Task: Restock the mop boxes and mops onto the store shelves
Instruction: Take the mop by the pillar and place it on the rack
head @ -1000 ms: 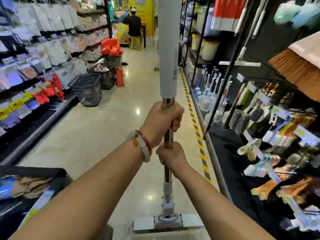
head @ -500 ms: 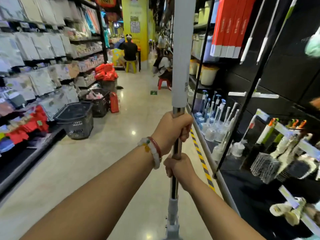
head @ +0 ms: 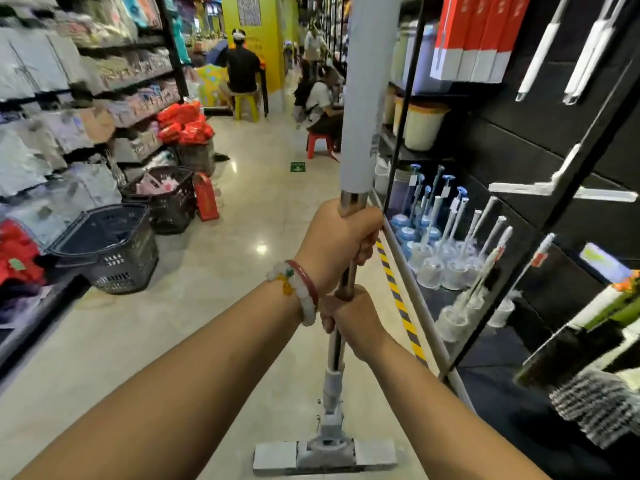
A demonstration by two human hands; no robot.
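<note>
Centre frame, left hand (head: 337, 242) and right hand (head: 349, 322) are gripping the upright mop (head: 369, 98) pole, stacked; probably steering toward right-side shelving (head: 519, 161), keeping the head level.

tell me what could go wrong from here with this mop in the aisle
1. The mop is held upright by the left hand and right hand, close to the shelf edge on the right. Swinging it in could knock over the toilet brushes.
2. Its tall sleeved top rises out of view, so it might catch the hanging mops.
3. People sit ahead in the aisle, one on a red stool; the mop could hit them if it tips forward.
</note>
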